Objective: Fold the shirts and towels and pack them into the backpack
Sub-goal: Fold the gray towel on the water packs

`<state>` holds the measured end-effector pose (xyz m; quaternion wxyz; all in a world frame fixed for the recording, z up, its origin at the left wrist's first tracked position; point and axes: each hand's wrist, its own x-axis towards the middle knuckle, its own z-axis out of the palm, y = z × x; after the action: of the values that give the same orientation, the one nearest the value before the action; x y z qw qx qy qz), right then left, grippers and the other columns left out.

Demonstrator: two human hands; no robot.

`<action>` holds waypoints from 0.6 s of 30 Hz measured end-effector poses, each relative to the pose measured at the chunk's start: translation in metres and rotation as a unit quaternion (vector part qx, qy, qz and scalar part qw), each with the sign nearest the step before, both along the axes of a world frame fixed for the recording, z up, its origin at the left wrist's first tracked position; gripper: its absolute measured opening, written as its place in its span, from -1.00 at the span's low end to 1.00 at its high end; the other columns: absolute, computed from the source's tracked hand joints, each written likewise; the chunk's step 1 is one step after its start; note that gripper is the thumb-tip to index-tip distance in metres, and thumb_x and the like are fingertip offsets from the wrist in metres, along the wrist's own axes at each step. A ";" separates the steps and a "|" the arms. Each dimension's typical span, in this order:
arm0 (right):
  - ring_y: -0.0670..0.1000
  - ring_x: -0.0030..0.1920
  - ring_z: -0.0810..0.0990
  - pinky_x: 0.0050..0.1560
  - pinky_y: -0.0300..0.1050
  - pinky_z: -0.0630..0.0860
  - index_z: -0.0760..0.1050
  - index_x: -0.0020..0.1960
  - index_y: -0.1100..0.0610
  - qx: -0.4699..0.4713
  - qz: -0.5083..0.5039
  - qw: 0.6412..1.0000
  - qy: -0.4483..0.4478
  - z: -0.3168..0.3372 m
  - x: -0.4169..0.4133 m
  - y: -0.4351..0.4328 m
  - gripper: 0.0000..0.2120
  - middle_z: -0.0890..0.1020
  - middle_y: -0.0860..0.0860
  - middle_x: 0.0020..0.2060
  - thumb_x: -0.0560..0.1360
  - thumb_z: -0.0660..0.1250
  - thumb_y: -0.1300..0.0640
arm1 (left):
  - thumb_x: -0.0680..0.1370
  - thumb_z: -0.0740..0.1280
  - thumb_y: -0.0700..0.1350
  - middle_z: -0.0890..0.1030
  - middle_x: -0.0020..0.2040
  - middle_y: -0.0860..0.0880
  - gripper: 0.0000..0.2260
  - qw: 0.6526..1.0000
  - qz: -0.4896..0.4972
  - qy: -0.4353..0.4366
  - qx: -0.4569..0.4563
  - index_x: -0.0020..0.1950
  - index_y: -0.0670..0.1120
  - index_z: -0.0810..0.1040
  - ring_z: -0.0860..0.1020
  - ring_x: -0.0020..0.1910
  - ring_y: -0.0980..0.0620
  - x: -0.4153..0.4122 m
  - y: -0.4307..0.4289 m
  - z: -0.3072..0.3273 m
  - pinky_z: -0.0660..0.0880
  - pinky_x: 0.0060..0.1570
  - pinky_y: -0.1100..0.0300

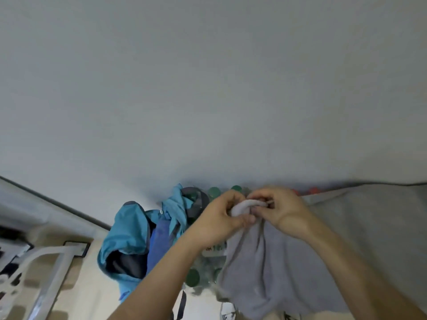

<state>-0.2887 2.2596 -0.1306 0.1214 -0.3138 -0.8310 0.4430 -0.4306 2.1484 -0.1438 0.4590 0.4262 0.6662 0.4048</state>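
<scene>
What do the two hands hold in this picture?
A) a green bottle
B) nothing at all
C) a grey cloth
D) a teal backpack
C: the left hand and the right hand both pinch the bunched top edge of the grey cloth, which hangs down below them; the teal backpack sits to the left, in neither hand's grip.

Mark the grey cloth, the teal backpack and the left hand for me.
grey cloth [265, 262]: head view, on its hanging middle folds.
teal backpack [124, 229]: head view, on its outer shell.
left hand [219, 215]: head view, on the back of the hand.
</scene>
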 end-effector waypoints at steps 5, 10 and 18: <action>-0.03 -0.28 0.55 -0.17 -0.01 0.58 0.57 -0.24 0.07 -0.128 -0.058 0.990 0.030 0.001 -0.016 0.003 -0.73 0.59 0.02 -0.35 0.47 0.30 0.41 | 0.53 0.35 -0.02 0.50 -0.30 0.01 -0.81 0.999 0.006 0.031 -0.040 -0.10 -0.15 0.52 0.44 -0.34 0.11 -0.008 -0.028 -0.003 0.40 -0.27 0.17; 0.11 -0.19 0.58 -0.10 0.00 0.53 0.56 -0.19 0.14 -0.017 -0.091 0.995 -0.031 -0.010 -0.053 0.002 -0.86 0.61 0.04 -0.29 0.46 0.27 0.30 | 0.59 0.27 -0.09 0.50 -0.32 -0.12 -0.90 0.968 0.246 0.045 0.029 0.08 0.05 0.39 0.42 -0.40 0.16 -0.004 -0.039 -0.003 0.39 -0.33 0.25; 0.16 0.01 0.56 -0.09 -0.06 0.37 0.54 -0.02 0.18 0.189 -0.055 0.972 -0.128 -0.034 -0.084 -0.007 -0.87 0.63 0.13 -0.05 0.54 0.22 0.18 | 0.37 0.19 -0.27 0.33 0.36 0.00 -0.35 0.964 0.065 0.256 -0.035 0.47 0.01 0.26 0.40 0.28 -0.03 0.013 -0.081 -0.032 0.31 0.15 0.29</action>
<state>-0.3725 2.2531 -0.1648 0.0950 -0.3846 -0.8897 0.2270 -0.4171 2.0669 -0.1758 0.2604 0.4547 0.8016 0.2878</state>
